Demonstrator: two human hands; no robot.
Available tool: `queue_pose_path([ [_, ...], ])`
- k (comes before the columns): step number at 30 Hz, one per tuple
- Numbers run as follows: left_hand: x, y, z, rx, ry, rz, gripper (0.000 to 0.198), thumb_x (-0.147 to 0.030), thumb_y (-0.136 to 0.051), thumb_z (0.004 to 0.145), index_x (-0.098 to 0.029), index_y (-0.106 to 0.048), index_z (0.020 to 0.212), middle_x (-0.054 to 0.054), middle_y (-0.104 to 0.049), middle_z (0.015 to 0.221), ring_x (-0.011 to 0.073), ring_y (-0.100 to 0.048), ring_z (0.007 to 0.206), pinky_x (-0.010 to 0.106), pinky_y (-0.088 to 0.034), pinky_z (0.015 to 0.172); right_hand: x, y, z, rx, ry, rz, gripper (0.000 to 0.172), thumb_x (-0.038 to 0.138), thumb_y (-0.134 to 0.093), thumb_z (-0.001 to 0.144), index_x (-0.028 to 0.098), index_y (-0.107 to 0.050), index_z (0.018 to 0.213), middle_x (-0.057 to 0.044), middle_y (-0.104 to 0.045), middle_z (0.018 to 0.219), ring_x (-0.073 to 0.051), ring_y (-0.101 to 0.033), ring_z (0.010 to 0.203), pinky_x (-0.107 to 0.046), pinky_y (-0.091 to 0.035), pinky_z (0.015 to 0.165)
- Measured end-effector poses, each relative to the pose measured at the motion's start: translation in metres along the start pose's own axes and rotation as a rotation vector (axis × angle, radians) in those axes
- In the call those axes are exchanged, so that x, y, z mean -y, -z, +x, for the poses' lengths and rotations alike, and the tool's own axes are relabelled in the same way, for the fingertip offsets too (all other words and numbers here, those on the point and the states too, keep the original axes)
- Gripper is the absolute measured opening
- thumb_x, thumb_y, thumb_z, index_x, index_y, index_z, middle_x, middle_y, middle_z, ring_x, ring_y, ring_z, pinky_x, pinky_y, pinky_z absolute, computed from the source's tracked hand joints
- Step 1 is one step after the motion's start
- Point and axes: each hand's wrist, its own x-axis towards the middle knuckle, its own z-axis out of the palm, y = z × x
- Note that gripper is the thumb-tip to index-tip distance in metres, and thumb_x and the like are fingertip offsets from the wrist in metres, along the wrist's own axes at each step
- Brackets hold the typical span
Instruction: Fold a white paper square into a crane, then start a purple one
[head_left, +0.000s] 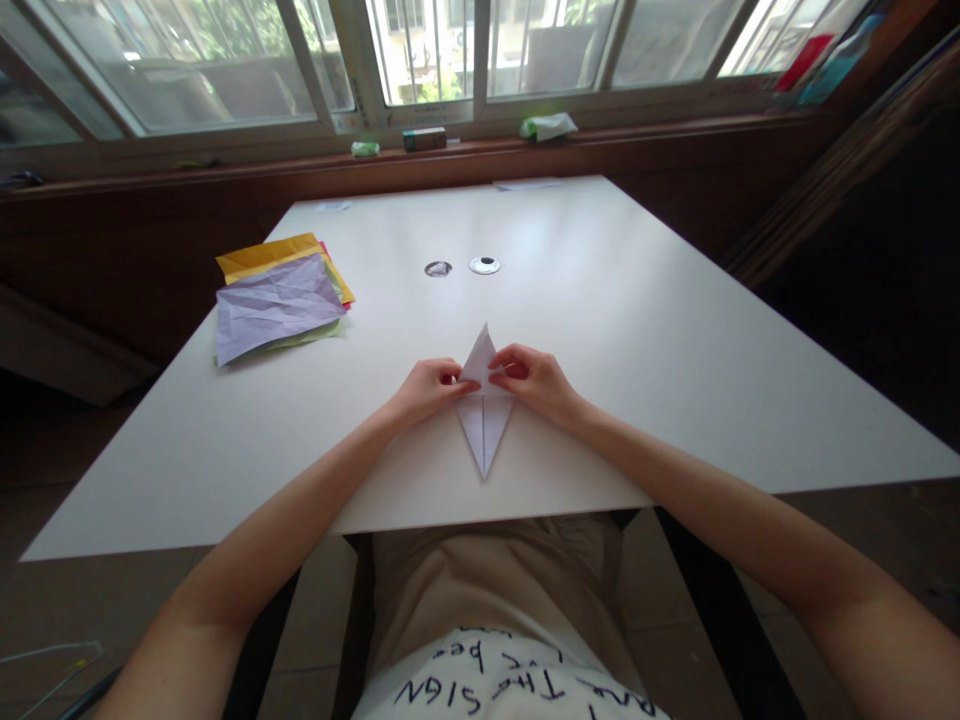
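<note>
While a row of sliding windows (481, 60) spans the far side, a white table (675, 350) fills the middle of the view, narrowing towards the wooden windowsill (285, 163). At its near edge sits the person, in beige trousers (487, 575) and a pale shirt (480, 690) with black lettering, both bare forearms reaching over the tabletop. Towards the left edge of the table lies a loose stack of coloured paper: a creased lavender sheet (277, 300) on top, a yellow sheet (266, 257) jutting out behind it, and green and red edges peeping from beneath. Near the table's front edge, between the hands, is a folded white paper (484, 430), kite-shaped, with one point facing the person, the other facing the windows, and a crease line down its middle. The left hand (430, 387) is clamped on its left edge, thumb laid over the upper face; the right hand (540, 383) pinches the right side between thumb and forefinger. The two hands are close but apart. On the sill rest a green-and-white packet (549, 126) and a small box (424, 139). Smallest are two round table inserts (485, 265), side by side beyond the paper.
</note>
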Motion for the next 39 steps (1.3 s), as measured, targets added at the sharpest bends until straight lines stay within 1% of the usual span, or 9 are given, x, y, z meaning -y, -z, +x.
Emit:
queue_pose_path([
  [5, -0.004, -0.001, -0.003, 0.006, 0.070, -0.050, 0.030, -0.042, -0.063, 0.065, -0.013, -0.063, 0.065, -0.002, -0.051, 0.059, 0.0093, -0.043, 0.057, 0.021, -0.031, 0.051, 0.002, -0.001, 0.000, -0.005, -0.019, 0.047, 0.014, 0.025, -0.064, 0.067, 0.017, -0.056, 0.073, 0.000, -0.062, 0.073, -0.011, -0.059, 0.064, -0.026, -0.049, 0.061],
  [9, -0.007, -0.001, -0.004, 0.007, 0.098, -0.059, 0.030, -0.042, -0.064, 0.064, -0.012, -0.063, 0.065, -0.002, -0.050, 0.057, 0.0089, -0.043, 0.056, 0.021, -0.031, 0.051, 0.003, -0.002, 0.000, -0.001, -0.019, 0.054, 0.017, 0.027, -0.066, 0.065, 0.017, -0.054, 0.074, 0.000, -0.061, 0.074, -0.012, -0.058, 0.065, -0.026, -0.049, 0.062],
  [12, -0.008, -0.002, -0.004, 0.002, 0.103, -0.072, 0.030, -0.042, -0.064, 0.064, -0.012, -0.061, 0.064, -0.002, -0.049, 0.057, 0.0086, -0.042, 0.055, 0.021, -0.030, 0.051, 0.004, -0.002, 0.000, 0.019, -0.086, 0.158, 0.031, 0.028, -0.068, 0.063, 0.019, -0.047, 0.085, 0.000, -0.062, 0.075, -0.014, -0.061, 0.067, -0.027, -0.050, 0.062],
  [15, -0.009, -0.004, -0.006, 0.026, 0.046, -0.103, 0.027, -0.039, -0.063, 0.066, -0.012, -0.060, 0.063, -0.003, -0.048, 0.059, 0.0083, -0.042, 0.057, 0.020, -0.030, 0.052, 0.005, -0.001, 0.000, 0.105, -0.135, 0.267, 0.045, 0.030, -0.068, 0.064, 0.021, -0.041, 0.099, 0.000, -0.064, 0.077, -0.016, -0.063, 0.069, -0.028, -0.050, 0.061],
  [18, -0.012, -0.006, -0.007, 0.036, -0.021, -0.090, 0.026, -0.035, -0.062, 0.068, -0.012, -0.057, 0.057, -0.004, -0.045, 0.058, 0.0071, -0.039, 0.056, 0.020, -0.029, 0.051, 0.006, 0.000, 0.000, 0.153, -0.109, 0.211, 0.040, 0.029, -0.068, 0.064, 0.019, -0.046, 0.095, -0.001, -0.065, 0.079, -0.015, -0.062, 0.068, -0.026, -0.049, 0.059],
  [24, -0.013, -0.007, -0.006, -0.006, -0.092, -0.044, 0.037, -0.043, -0.057, 0.074, -0.013, -0.050, 0.053, -0.004, -0.039, 0.054, 0.0066, -0.035, 0.053, 0.020, -0.027, 0.049, 0.006, -0.001, 0.001, 0.125, -0.060, 0.157, 0.035, 0.033, -0.067, 0.065, 0.017, -0.049, 0.090, -0.002, -0.063, 0.075, -0.014, -0.059, 0.064, -0.024, -0.047, 0.055],
  [29, -0.013, -0.007, -0.005, -0.122, -0.140, -0.050, 0.031, -0.041, -0.057, 0.075, -0.014, -0.055, 0.060, -0.001, -0.049, 0.060, 0.0077, -0.040, 0.055, 0.021, -0.032, 0.052, 0.008, -0.001, 0.001, 0.132, -0.046, 0.132, 0.033, 0.032, -0.066, 0.065, 0.017, -0.050, 0.089, -0.001, -0.062, 0.074, -0.013, -0.058, 0.063, -0.024, -0.046, 0.054],
  [35, -0.018, -0.007, -0.005, -0.230, -0.138, -0.115, 0.024, -0.038, -0.063, 0.072, -0.015, -0.063, 0.068, 0.001, -0.058, 0.064, 0.0083, -0.045, 0.057, 0.022, -0.036, 0.054, 0.011, -0.005, -0.003, 0.129, 0.041, -0.100, 0.027, 0.020, -0.064, 0.066, 0.018, -0.054, 0.091, 0.001, -0.063, 0.073, -0.011, -0.056, 0.060, -0.022, -0.043, 0.056],
  [39, -0.020, -0.007, -0.007, -0.268, -0.141, -0.139, 0.021, -0.037, -0.063, 0.072, -0.016, -0.066, 0.070, 0.001, -0.060, 0.065, 0.0084, -0.045, 0.057, 0.022, -0.037, 0.055, 0.012, -0.007, -0.005, 0.111, 0.097, -0.167, 0.028, 0.019, -0.063, 0.067, 0.018, -0.055, 0.094, 0.000, -0.065, 0.075, -0.012, -0.057, 0.062, -0.022, -0.042, 0.057],
])
